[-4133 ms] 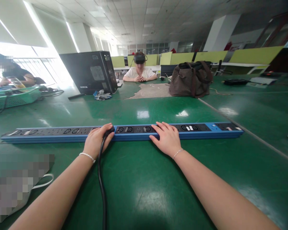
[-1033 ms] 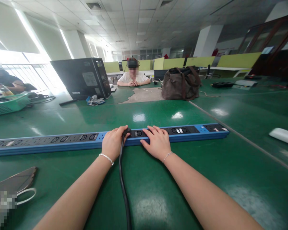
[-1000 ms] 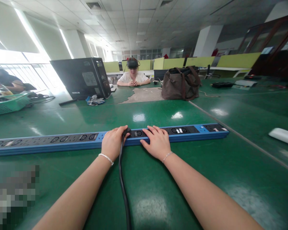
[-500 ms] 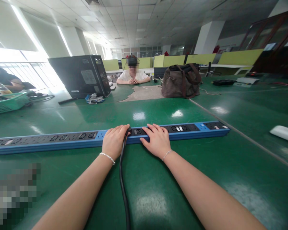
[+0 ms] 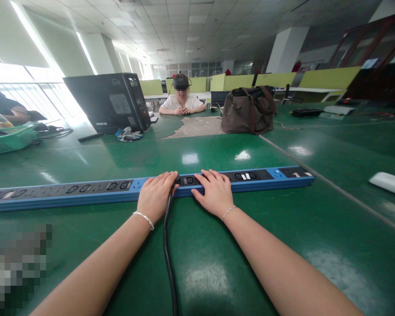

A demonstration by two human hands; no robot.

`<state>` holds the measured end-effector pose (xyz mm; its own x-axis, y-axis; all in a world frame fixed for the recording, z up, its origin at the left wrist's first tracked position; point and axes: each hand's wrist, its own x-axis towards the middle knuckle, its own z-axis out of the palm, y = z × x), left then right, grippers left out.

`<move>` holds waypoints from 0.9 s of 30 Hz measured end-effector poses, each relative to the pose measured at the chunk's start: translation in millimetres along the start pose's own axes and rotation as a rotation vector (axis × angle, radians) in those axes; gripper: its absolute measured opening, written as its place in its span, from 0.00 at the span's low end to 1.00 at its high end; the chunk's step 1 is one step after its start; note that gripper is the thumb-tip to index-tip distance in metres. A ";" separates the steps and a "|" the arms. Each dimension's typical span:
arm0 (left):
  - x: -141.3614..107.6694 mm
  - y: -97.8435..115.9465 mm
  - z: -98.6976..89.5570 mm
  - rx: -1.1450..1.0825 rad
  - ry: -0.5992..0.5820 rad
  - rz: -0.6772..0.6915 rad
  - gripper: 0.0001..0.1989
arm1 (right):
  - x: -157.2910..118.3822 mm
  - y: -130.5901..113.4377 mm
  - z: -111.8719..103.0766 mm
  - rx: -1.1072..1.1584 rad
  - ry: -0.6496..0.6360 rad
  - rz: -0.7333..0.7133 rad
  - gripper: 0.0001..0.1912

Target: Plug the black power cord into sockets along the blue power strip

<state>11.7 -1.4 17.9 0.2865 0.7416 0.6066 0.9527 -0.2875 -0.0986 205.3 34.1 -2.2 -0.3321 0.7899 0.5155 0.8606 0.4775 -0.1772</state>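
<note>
On one green counter [image 5: 266, 213], one long blue power strip [image 5: 186, 192] lies beneath two sets of fingers [image 5: 202, 181]: the right hand [image 5: 216, 195] spread loosely upon it, the left hand [image 5: 156, 195] gripping one black cord [image 5: 166, 250] by its one plug [image 5: 177, 179]

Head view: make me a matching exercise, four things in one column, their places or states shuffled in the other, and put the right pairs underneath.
Things
1. Left hand
2. Right hand
3. Brown bag
4. Gloves

Places and states
A. Beyond the strip, right of the picture's middle
B. Closed around a black plug with a cable hanging from it
C. Beside the black computer case
D. Fingers spread on the blue power strip, holding no plug

Pairs: 1-B, 2-D, 3-A, 4-C
</note>
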 end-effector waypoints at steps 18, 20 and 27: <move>-2.4 7.4 0.0 0.047 -0.074 0.042 0.20 | 0.2 -1.9 -1.6 -0.005 -0.009 0.005 0.23; -1.7 7.8 2.1 0.032 -0.076 0.006 0.20 | 0.4 -2.1 -1.9 -0.012 -0.015 0.006 0.23; -1.8 3.2 4.7 0.003 -0.100 -0.013 0.20 | 0.4 -1.2 -1.0 -0.018 -0.014 0.000 0.23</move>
<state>14.7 -0.8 12.7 0.2830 0.8022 0.5257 0.9565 -0.2762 -0.0935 204.6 33.5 -1.0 -0.3373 0.7956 0.5033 0.8675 0.4702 -0.1620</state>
